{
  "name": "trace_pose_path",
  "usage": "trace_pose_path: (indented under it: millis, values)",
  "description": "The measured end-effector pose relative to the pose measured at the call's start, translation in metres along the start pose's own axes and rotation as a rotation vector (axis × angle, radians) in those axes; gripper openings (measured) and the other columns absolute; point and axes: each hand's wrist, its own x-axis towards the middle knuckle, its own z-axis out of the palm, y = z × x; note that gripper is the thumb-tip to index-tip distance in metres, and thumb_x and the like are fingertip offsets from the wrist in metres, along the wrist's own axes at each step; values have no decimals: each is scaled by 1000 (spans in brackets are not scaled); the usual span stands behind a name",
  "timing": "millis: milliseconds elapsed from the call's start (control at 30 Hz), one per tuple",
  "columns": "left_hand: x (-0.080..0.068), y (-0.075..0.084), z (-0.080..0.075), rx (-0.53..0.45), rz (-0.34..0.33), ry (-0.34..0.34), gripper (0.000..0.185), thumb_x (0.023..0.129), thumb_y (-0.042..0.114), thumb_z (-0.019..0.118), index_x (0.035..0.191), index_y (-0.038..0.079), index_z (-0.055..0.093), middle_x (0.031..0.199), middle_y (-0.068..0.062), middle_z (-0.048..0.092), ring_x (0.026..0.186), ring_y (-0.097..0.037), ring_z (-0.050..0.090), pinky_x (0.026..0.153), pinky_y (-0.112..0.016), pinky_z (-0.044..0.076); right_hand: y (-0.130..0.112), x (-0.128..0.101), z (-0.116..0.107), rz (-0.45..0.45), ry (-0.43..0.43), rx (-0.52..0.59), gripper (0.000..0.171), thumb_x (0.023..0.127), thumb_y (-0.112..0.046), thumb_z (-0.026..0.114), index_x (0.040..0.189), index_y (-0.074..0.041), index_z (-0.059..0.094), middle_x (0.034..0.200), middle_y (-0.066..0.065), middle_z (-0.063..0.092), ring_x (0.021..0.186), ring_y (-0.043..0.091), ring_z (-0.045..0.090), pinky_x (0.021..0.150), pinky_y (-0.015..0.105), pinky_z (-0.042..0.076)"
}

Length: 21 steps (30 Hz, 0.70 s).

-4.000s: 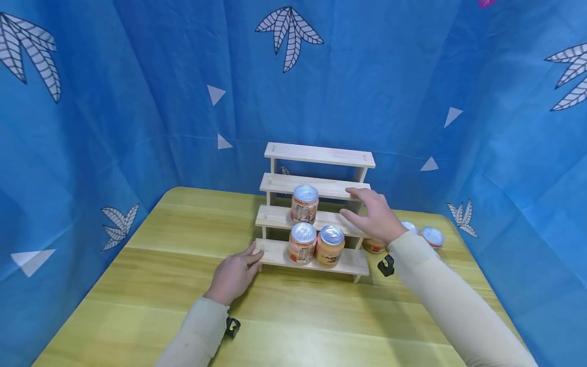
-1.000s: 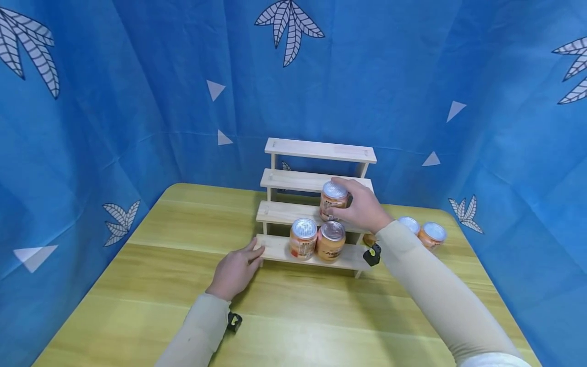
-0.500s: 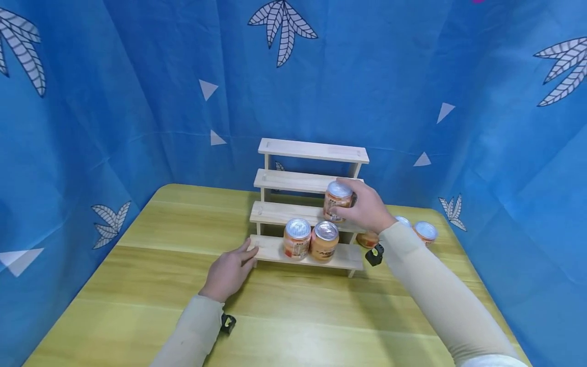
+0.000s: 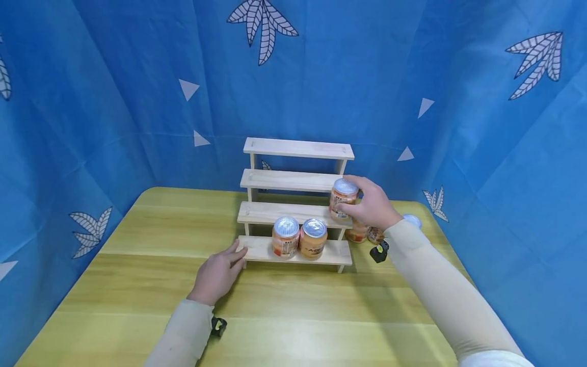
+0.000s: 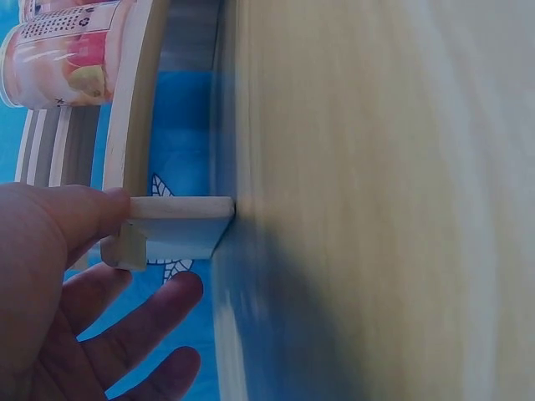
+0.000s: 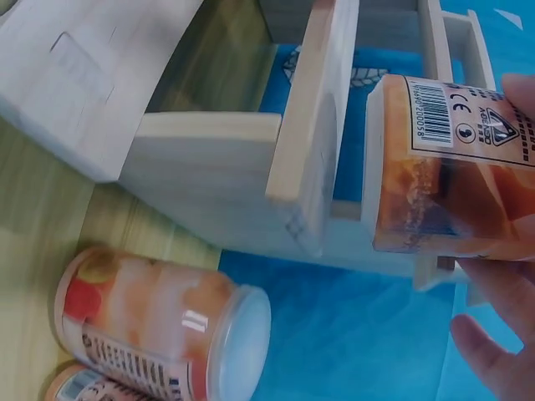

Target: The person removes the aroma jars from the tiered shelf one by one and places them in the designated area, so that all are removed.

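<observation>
We count six jars and one pale wooden stand (image 4: 298, 148) with four steps. One of the six, the held jar (image 4: 341, 203), is in the right hand (image 4: 372, 204), which is curved round it, the thumb on its front. It sits upright at the right end of the second step (image 4: 275, 210) from the bottom, though we cannot quite tell whether its base touches the wood. The right wrist view shows us one barcode on its label.

Two jars stand upright on the lowest step (image 4: 257, 247), just beside each other: the left jar (image 4: 285, 244) and the right jar (image 4: 314, 244). The left hand (image 4: 214, 275) has its fingers fairly straight and spread, with the thumb touching the left end of that step; it has hold of no jar.

On the bench (image 4: 275, 311), to the right of the stand, we find three jars: the near jar (image 4: 356, 233), the middle jar (image 4: 375, 234) and the far jar (image 4: 411, 221), the last two partly hidden by the right arm. Both sleeves (image 4: 440, 290) are light, with one black piece (image 4: 379, 252) at each wrist. Behind everything we see a blue curtain (image 4: 344, 92).
</observation>
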Motion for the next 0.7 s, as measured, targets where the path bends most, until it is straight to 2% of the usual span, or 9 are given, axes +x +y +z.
trace_pose_path:
  millis: [33, 100, 167, 267, 333, 400, 433, 633, 700]
  values:
    - [0, 0, 0, -4, -6, -4, 39, 98, 24, 68, 136, 19, 64, 154, -9, 46, 57, -28, 59, 44, -28, 38, 2, -1, -1, 8, 6, -1, 80, 85, -46, 79, 152, -19, 44, 139, 11, 54, 116, 32, 56, 88, 53, 52]
    - [-1, -1, 1, -8, -16, -12, 39, 98, 24, 69, 136, 20, 64, 154, -8, 45, 45, -19, 41, 42, -28, 36, 5, -5, -2, 27, 13, 9, 81, 85, -45, 80, 152, -18, 44, 141, 12, 53, 118, 33, 55, 90, 54, 52]
    - [-2, -1, 2, -3, -12, -8, 38, 98, 24, 69, 136, 20, 64, 154, -8, 46, 45, -16, 39, 42, -27, 36, 10, -9, -4, 41, 21, 12, 81, 85, -44, 80, 152, -17, 44, 143, 13, 51, 120, 34, 54, 92, 55, 51]
    - [-1, -2, 3, 1, 15, 22, 37, 98, 25, 69, 134, 19, 66, 152, -9, 48, 58, -25, 60, 43, -28, 38, 16, -14, -7, 57, 39, 20, 80, 85, -40, 81, 151, -15, 45, 144, 14, 50, 119, 34, 55, 92, 54, 51]
    - [0, -2, 3, 0, 34, 42, 36, 98, 25, 69, 133, 18, 67, 150, -10, 49, 82, -36, 71, 45, -28, 40, 21, -17, -10, 66, 52, 21, 79, 85, -38, 81, 151, -13, 45, 143, 14, 50, 118, 34, 55, 91, 54, 51]
    - [0, -2, 3, 1, 47, 53, 36, 98, 25, 69, 133, 17, 67, 149, -10, 50, 104, -41, 68, 48, -28, 42, 26, -21, -12, 83, 61, 24, 78, 86, -38, 80, 151, -13, 44, 141, 14, 50, 117, 34, 55, 90, 53, 51]
    - [0, -2, 3, -5, 48, 51, 36, 98, 25, 69, 133, 17, 67, 149, -10, 50, 110, -43, 65, 48, -29, 43, 28, -24, -14, 93, 63, 24, 80, 86, -39, 80, 152, -13, 43, 141, 15, 50, 118, 34, 54, 91, 54, 52]
    - [0, -1, 2, -8, 45, 38, 37, 98, 25, 69, 134, 17, 66, 150, -11, 49, 102, -43, 68, 48, -29, 43, 43, -40, -20, 131, 46, 38, 82, 87, -39, 79, 153, -10, 40, 142, 18, 48, 120, 37, 53, 91, 56, 52]
    - [-1, -2, 3, 5, 53, 48, 36, 98, 25, 69, 133, 17, 66, 149, -11, 50, 103, -43, 68, 50, -30, 44, 48, -44, -20, 130, 40, 45, 81, 88, -37, 79, 153, -10, 40, 141, 19, 47, 119, 38, 53, 90, 56, 52]
